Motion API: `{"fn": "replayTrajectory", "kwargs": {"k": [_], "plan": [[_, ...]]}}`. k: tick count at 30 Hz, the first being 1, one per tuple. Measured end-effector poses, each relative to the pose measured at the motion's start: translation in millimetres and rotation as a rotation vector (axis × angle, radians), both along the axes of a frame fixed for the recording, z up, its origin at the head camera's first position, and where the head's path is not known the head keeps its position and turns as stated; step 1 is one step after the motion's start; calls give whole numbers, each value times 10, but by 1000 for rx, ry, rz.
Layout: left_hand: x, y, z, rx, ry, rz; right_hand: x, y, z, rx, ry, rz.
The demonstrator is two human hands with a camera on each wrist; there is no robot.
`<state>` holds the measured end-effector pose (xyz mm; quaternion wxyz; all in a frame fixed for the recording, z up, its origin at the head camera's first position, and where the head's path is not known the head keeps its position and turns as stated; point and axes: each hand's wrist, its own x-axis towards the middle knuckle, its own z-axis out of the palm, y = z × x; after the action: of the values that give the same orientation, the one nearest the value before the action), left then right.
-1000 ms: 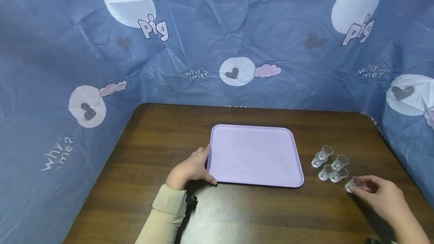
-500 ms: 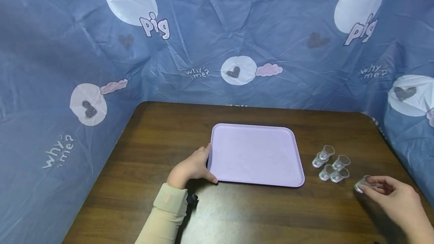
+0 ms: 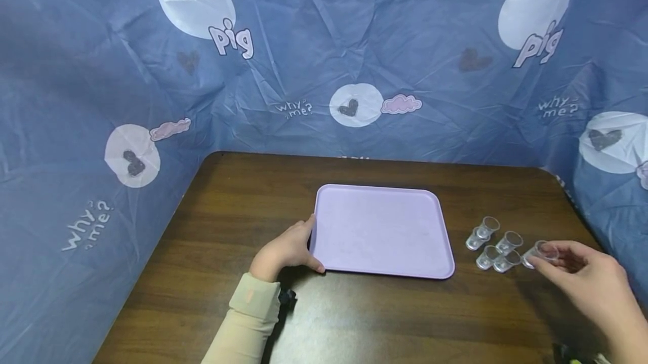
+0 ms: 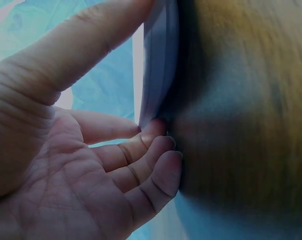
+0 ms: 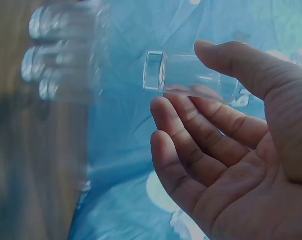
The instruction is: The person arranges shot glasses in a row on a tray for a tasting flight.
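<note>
Here | right grip pinches clear round cup | left grip spread against smooth round-cornered tray

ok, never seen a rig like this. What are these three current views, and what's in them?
There's no robot: these are a person's bare hands. The wide picture comes from a camera worn on the head, looking forward and down. The two close-ups come from cameras worn on each wrist, so the table appears turned on its side there.

On the brown wooden table lies a lilac tray with nothing on it. The left hand touches the tray's left edge. To the right of the tray stand five small clear cups. The right hand holds a sixth cup between thumb and fingers, raised off the table. Behind is a blue printed sheet.
</note>
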<state>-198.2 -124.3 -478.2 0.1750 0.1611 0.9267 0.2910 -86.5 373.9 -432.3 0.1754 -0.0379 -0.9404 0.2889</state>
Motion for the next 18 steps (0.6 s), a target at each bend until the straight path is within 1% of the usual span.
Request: {"fn": "replayTrajectory", "kwargs": {"k": [5,7,13,18], "plan": [[3,4,-3,-7,-10,9,-93,-176,77,-4,-11,43],[0,7,-2,-8,-15,13,-139,-242,103,-16,0,62],[-12,7,-1,-13,-24,20,-269,-474,133,-21,1,126],[-4,1,-13,-11,-22,17,-369,-683,121,-14,-48,175]]}}
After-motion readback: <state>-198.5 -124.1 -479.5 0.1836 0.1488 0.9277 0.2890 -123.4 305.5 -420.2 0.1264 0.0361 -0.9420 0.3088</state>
